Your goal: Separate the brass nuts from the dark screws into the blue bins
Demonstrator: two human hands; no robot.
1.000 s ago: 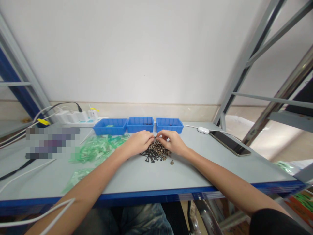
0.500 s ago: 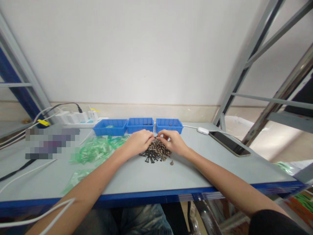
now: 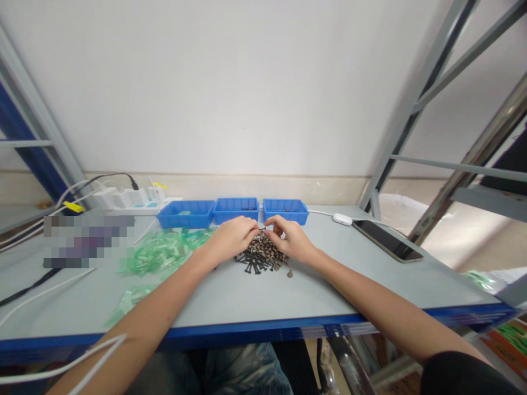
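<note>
My left hand (image 3: 234, 236) pinches a dark screw (image 3: 262, 229) between thumb and fingertips above the pile. Across from it is my right hand (image 3: 290, 240), its index finger and thumb curved and slightly apart at the screw's other end. Whether its thumb touches the screw is hard to tell. Under both hands lies a heap of small bronze-coloured metal fasteners (image 3: 274, 255), partly covered by my fingers. Long black screws (image 3: 254, 262) lie along its front left side. One loose fastener (image 3: 290, 274) sits apart to the right.
Three blue bins (image 3: 186, 215) stand in a row behind my hands, small parts inside. Green plastic bags (image 3: 162, 252) lie to the left. A phone (image 3: 387, 241) and a white cable adapter (image 3: 341, 219) rest at right. A power strip (image 3: 135, 208) stands back left.
My right index finger has lifted a little away from the thumb, opening a small gap at the screw. My left hand stays nearly in place, still pinching.
</note>
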